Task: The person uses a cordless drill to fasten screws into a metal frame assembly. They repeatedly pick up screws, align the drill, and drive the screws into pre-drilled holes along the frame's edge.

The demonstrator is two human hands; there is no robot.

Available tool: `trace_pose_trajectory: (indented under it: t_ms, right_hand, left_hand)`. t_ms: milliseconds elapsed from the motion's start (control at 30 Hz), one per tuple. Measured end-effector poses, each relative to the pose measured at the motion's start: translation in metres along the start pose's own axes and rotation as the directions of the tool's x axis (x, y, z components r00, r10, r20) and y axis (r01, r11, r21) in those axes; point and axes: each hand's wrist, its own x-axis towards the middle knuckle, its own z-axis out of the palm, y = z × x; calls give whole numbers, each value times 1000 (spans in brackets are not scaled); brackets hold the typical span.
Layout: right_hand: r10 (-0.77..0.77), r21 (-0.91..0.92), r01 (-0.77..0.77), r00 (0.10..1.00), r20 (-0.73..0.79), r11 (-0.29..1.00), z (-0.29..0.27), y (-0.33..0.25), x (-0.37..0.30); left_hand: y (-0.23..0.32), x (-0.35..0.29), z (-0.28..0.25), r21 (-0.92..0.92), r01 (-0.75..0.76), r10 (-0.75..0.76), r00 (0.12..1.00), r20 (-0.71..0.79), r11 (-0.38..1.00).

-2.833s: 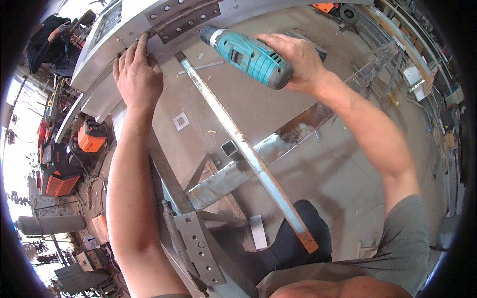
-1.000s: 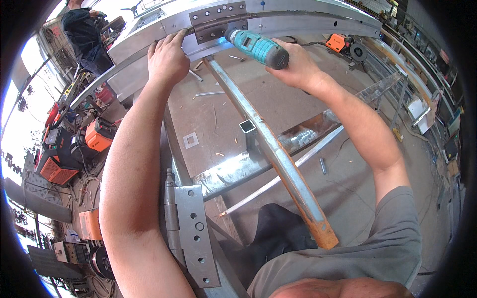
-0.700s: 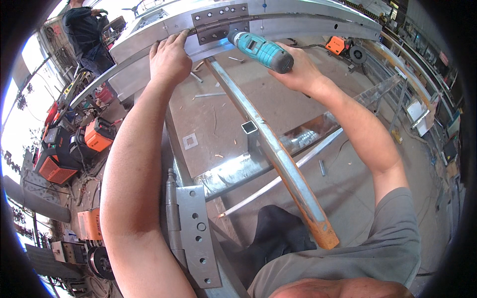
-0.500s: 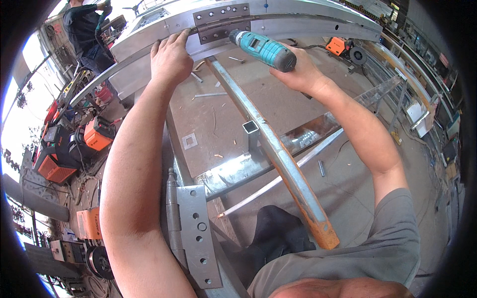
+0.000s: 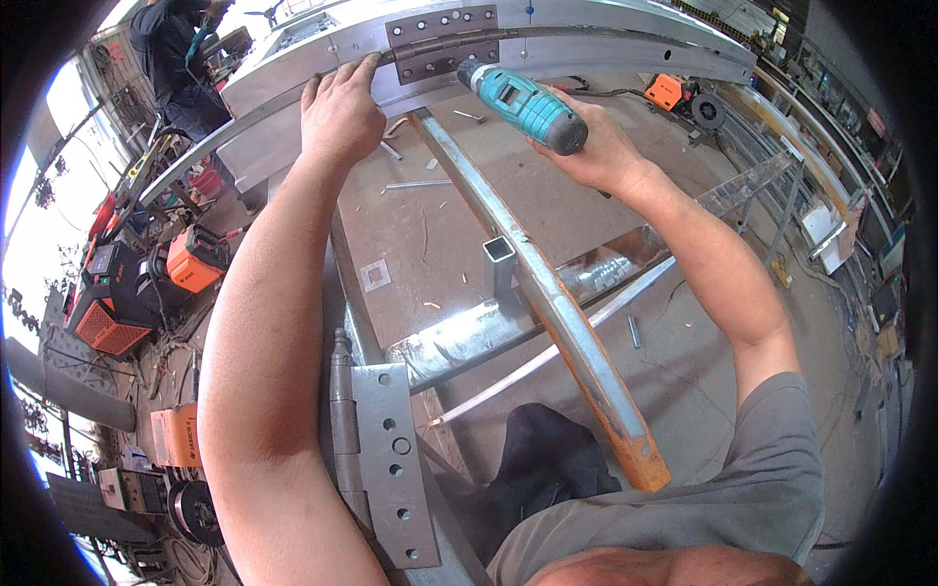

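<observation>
One cordless drill [image 5: 523, 105], teal with dark ends, head view. Held by the right hand [image 5: 603, 146]; grip closed around the handle, itself largely hidden. Chuck end at the lower right corner of the dark butt hinge [image 5: 449, 44]; contact cannot be told, nor whether a bit is fitted.

Dark butt hinge: on the near side of the pale metal frame [image 5: 625, 61], holes or screw heads along both leaves, knuckle barrel between.

Change: a bluish patch of light on the frame, just under the hinge's lower edge about a second ago, is gone; drill and hinge otherwise sit much as then. Probable meaning: drill lamp out, trigger eased, a pause at that corner rather than driving.

Pose, right: arm in from the right side, elbow bent, drill nose angled up and left toward the hinge.

Pose, left: left hand [image 5: 342, 115] at the end of a long reach, palm down, fingers laid over the frame's edge, clutching nothing visible; nearest fingertip just beside the hinge's left end.

Also present: one rust-edged steel bar [image 5: 557, 303], running from below the hinge toward the person; one grey butt hinge [image 5: 401, 479] beside the left forearm; one orange machine [image 5: 664, 91] on the floor [image 5: 391, 215], beyond the right hand.
</observation>
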Motion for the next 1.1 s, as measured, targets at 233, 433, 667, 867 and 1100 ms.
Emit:
trace_pose_trajectory:
  t_ms: [233,433,667,867,1100]
  right_hand:
    - [97,-30,-96,994,48,995,1,-2,-3]
    - [3,17,-4,999,46,1000,2,7,0]
    - [-48,-36,51,997,61,998,1,10,3]
    - [17,-34,-15,998,59,999,5,8,0]
    - [-63,-35,64,997,33,997,8,11,1]
  left_hand:
    - [0,0,-1,7,-10,10,1000,-1,1000]
    - [4,-1,-2,22,6,-6,1000,-17,1000]
    - [5,-2,-5,1,6,-6,1000,-1,1000]
    - [5,0,-4,0,12,-12,1000,9,1000]
    - [4,-1,-1,28,3,-2,1000,-14,1000]
